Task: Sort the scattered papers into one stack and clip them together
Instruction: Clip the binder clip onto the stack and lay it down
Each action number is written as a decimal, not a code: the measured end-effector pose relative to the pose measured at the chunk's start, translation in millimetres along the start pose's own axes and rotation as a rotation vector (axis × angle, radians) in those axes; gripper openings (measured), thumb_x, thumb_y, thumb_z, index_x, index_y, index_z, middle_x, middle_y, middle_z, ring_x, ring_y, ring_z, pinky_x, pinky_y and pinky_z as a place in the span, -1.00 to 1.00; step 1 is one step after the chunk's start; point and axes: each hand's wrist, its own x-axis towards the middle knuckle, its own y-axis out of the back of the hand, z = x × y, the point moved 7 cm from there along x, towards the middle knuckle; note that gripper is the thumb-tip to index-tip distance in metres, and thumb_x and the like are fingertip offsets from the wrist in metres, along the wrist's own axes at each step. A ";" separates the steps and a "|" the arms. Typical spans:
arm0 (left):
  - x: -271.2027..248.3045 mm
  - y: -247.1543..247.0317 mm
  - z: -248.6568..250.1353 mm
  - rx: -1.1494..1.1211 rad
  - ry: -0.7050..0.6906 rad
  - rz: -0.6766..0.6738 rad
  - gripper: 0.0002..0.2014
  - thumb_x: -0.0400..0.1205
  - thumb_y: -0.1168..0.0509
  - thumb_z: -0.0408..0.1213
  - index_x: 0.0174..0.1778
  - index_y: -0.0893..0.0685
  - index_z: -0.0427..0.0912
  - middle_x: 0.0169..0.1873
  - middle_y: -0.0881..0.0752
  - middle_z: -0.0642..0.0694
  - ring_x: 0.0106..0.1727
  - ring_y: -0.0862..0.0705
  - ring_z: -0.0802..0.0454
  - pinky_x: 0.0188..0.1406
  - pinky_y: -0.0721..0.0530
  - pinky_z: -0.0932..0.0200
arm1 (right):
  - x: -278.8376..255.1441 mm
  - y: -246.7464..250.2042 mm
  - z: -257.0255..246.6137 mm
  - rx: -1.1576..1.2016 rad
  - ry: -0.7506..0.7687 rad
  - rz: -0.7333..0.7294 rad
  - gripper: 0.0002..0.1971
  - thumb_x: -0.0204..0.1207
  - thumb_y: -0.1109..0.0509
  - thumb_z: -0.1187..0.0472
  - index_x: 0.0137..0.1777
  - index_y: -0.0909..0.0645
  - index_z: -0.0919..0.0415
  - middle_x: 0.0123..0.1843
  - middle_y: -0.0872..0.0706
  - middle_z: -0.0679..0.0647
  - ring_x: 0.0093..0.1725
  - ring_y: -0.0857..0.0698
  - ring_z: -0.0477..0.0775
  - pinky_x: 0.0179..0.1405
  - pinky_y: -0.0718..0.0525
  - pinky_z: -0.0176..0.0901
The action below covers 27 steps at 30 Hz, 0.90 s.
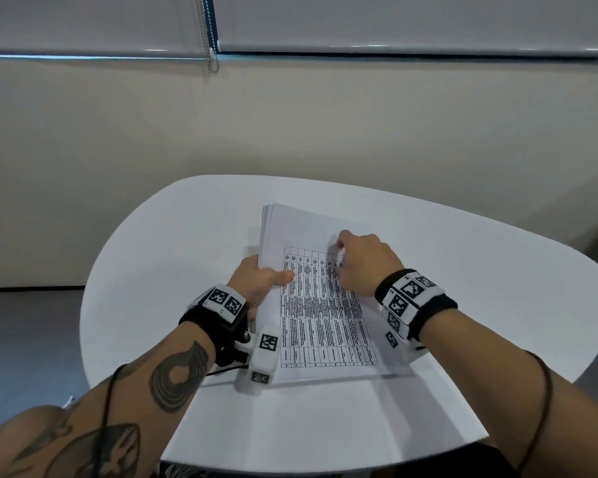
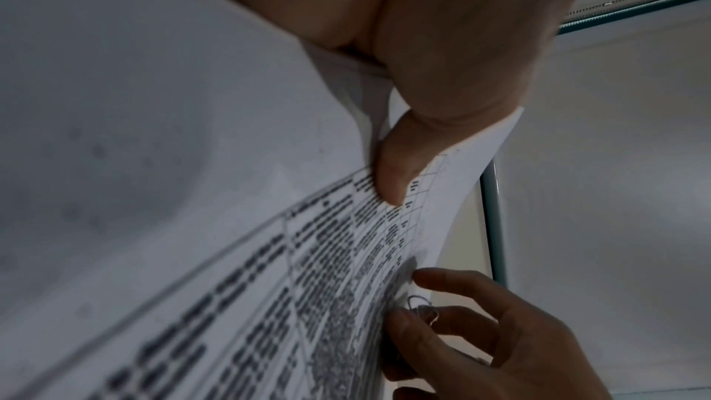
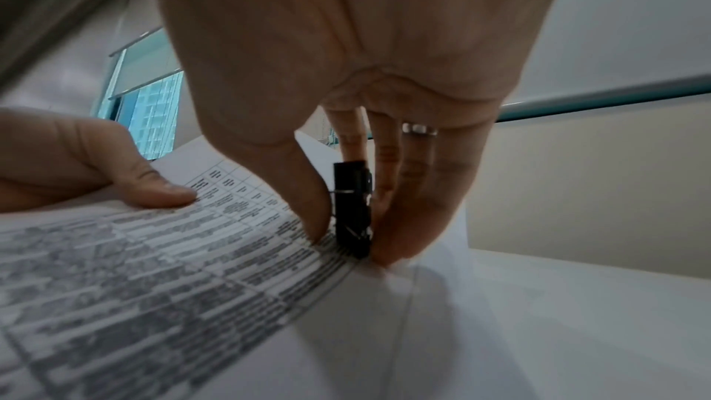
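**Clipping the gathered stack: right edge**

Item: stack of white printed sheets with a black table grid, lying gathered on the white rounded table. Your left hand is gripping its left edge, thumb on top. Your right hand is pinching a small black binder clip against the right edge. You are best keeping the edges flush, seating the clip fully over every sheet before letting go.

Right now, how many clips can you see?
1: a black clip pinched in the right hand at the right edge of the papers. Others may be hidden under them.
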 end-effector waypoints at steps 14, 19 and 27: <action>-11.1 -0.2 -0.1 -0.132 -0.056 -0.042 -0.66 0.49 -0.57 -0.48 0.19 -0.78 -0.26 0.04 -0.88 -0.23 0.19 -0.80 -0.32 0.40 -0.62 -0.47 | 27.6 69.3 -2.3 0.395 0.037 -0.018 -0.72 0.32 -0.74 0.08 0.01 -0.84 0.06 -0.14 -0.80 -0.11 -0.07 -0.74 -0.05 -0.12 -0.60 -0.22; -12.9 0.7 3.8 -0.165 -0.052 -0.042 -0.49 0.31 -0.63 -0.34 0.20 -0.78 -0.26 0.09 -0.87 -0.22 0.24 -0.79 -0.32 0.46 -0.57 -0.48 | 31.1 56.2 23.4 0.575 -0.070 0.027 -0.77 0.33 -0.75 0.10 -0.08 -0.85 0.15 -0.11 -0.80 -0.04 -0.08 -0.69 -0.09 -0.18 -0.54 -0.24; -14.5 0.8 8.5 -0.186 -0.056 -0.050 -0.44 0.08 -0.66 -0.19 0.04 -0.85 -0.15 0.01 -0.88 -0.17 0.25 -0.76 -0.33 0.48 -0.52 -0.51 | -3.5 -15.5 46.0 1.443 0.000 -0.150 -0.18 -0.17 -0.90 -0.15 0.10 -0.84 0.25 0.06 -0.85 0.18 0.11 -0.76 0.11 0.23 -0.61 -0.04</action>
